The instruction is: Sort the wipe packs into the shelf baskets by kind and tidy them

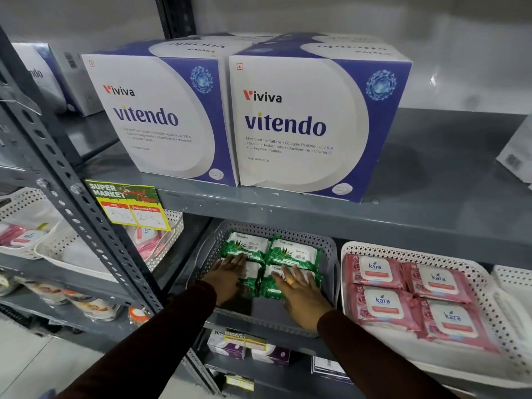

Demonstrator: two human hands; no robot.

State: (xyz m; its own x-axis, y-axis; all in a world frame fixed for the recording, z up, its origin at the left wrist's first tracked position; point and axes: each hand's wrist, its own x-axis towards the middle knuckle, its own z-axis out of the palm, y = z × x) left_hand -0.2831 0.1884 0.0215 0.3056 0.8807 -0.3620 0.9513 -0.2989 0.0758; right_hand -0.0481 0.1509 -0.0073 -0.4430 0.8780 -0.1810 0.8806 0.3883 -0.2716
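Several green Origami wipe packs (pixel 290 251) lie flat in a grey perforated basket (pixel 328 249) on the middle shelf. My left hand (pixel 227 276) rests flat on the front left green pack, fingers spread. My right hand (pixel 302 292) lies flat on the front right green pack, fingers apart, a ring showing. Neither hand grips a pack. To the right, a white basket (pixel 486 286) holds several pink Kara wipe packs (pixel 383 303) laid in a two-by-two grid.
Two large Vitendo boxes (pixel 290 122) stand on the shelf above. A yellow price tag (pixel 132 205) hangs on that shelf's edge. White baskets (pixel 86 254) with pink packs sit at the left behind the slotted upright (pixel 83 223). Small boxes (pixel 227 345) lie on the shelf below.
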